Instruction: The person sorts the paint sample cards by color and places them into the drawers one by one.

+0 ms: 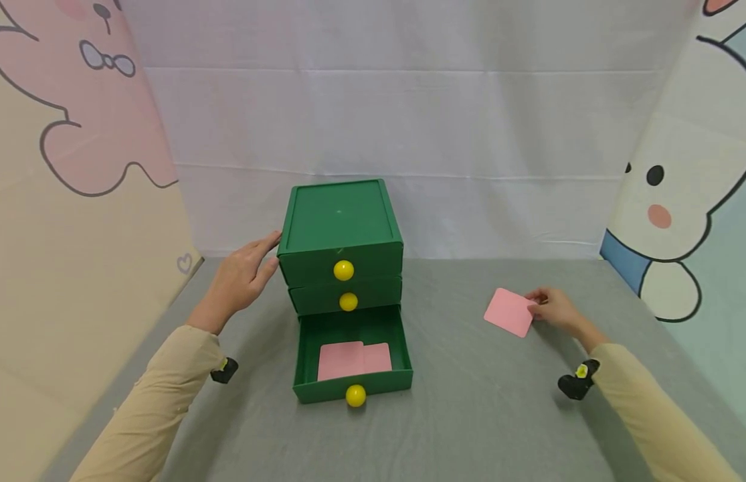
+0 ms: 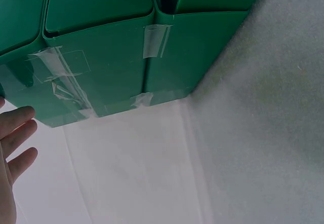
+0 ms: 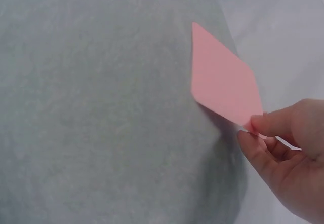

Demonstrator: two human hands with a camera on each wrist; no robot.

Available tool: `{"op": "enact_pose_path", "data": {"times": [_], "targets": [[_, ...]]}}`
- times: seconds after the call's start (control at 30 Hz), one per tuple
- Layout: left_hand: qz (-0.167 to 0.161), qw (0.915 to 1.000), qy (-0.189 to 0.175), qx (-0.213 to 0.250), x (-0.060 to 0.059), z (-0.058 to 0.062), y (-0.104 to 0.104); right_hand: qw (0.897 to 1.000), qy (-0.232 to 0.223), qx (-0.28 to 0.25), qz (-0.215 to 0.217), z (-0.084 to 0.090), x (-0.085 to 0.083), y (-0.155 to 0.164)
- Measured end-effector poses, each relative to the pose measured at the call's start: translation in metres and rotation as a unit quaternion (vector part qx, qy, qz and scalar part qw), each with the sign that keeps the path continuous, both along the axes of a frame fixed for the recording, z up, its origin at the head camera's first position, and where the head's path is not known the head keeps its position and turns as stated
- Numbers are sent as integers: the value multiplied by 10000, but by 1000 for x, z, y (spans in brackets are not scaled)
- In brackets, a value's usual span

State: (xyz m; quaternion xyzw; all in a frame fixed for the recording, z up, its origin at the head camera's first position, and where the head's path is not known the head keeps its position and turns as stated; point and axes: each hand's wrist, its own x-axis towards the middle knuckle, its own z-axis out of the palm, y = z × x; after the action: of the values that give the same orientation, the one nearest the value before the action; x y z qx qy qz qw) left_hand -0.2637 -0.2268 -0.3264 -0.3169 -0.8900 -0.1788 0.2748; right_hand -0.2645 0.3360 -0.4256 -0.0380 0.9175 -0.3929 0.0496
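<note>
A pink square card (image 1: 508, 312) is pinched at its right corner between the thumb and fingers of my right hand (image 1: 554, 309). In the right wrist view the card (image 3: 223, 77) tilts up off the grey surface and casts a shadow. My left hand (image 1: 237, 278) lies with extended fingers against the left side of a green drawer unit (image 1: 339, 214). The unit has three stacked drawers with yellow round knobs. Its bottom drawer (image 1: 385, 383) is pulled out, and pink cards (image 1: 341, 360) lie inside, partly overlapping. Clear tape (image 2: 157, 40) joins the sections on the side.
A grey cloth (image 1: 457, 415) covers the table. Behind it hangs a white sheet (image 1: 409, 120). Side panels carry a pink cartoon figure (image 1: 108, 127) on the left and a white one (image 1: 674, 161) on the right. Each wrist wears a small black camera (image 1: 579, 380).
</note>
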Motion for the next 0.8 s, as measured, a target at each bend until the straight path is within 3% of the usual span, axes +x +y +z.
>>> {"op": "enact_pose_path", "data": {"times": [0.4,0.8], "targets": [[-36,10000,23,18,-1,0,0,9995,-25,-42,304,31,7,-16],[-37,10000,11,1,0,0,0,9911,203,-412,1246,64,15,-79]]}}
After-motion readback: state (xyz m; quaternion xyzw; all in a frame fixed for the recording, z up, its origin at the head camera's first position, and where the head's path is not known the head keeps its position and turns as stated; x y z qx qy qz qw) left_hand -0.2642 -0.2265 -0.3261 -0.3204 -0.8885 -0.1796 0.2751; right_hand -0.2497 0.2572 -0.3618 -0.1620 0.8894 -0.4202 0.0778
